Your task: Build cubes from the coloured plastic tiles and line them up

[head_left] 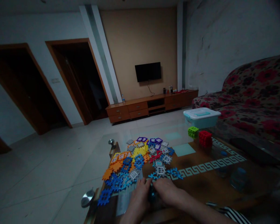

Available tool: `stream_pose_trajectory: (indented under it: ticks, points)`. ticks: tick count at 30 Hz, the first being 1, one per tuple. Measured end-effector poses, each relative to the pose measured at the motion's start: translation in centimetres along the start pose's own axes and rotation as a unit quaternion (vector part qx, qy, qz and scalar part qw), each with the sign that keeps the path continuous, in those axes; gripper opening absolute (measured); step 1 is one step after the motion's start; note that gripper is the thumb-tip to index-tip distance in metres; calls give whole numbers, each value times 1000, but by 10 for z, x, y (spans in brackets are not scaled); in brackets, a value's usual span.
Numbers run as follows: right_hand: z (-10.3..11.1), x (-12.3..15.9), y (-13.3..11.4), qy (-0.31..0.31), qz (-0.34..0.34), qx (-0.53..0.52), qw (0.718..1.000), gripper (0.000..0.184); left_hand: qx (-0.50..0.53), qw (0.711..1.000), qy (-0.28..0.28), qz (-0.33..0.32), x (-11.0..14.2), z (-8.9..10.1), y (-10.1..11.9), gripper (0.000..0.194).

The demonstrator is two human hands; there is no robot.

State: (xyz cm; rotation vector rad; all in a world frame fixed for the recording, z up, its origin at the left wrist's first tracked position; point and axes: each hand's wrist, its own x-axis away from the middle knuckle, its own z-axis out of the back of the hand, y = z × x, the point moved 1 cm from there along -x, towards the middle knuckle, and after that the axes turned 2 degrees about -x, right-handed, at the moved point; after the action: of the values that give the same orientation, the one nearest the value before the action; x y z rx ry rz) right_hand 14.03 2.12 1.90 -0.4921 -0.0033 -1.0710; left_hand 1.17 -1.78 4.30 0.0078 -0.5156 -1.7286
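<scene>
My left hand [141, 194] and my right hand [166, 190] meet low in the middle of the view, over the near side of the glass-topped table. Fingers on both are curled inward and close together. Between them shows a small dark teal thing [152, 195], mostly covered by the fingers, so its kind is unclear. Just beyond the fingertips lies a loose heap of interlocking plastic pieces, among them a grey window piece [161, 170], a light blue piece [175, 173], a white-and-grey window piece [133, 175] and a dark blue piece [105, 196].
A red block cube [205, 139] and a green block cube [193, 132] stand at the table's far right. Behind them is a lidded teal storage box [202, 119]. A clear bottle [239, 179] shows at right. A flowered sofa [259, 87] flanks the table.
</scene>
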Motion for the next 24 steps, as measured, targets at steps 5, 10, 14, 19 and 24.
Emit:
stream_pose_trajectory:
  ticks: [5,10,14,19,24]
  points:
    - [26,-10,27,151,46,12,987,40,4,1000,-7,12,2,2,4,72]
    - [25,-29,49,130,34,17,991,50,-5,999,-20,30,1,1,3,79]
    - [28,-29,62,136,-51,61,988,34,-7,999,-10,35,1,0,-3,78]
    - [32,-25,69,144,-47,68,986,26,-4,999,-10,49,3,0,-9,78]
    - [30,-36,58,128,77,20,989,47,-4,999,-10,51,4,3,-8,85]
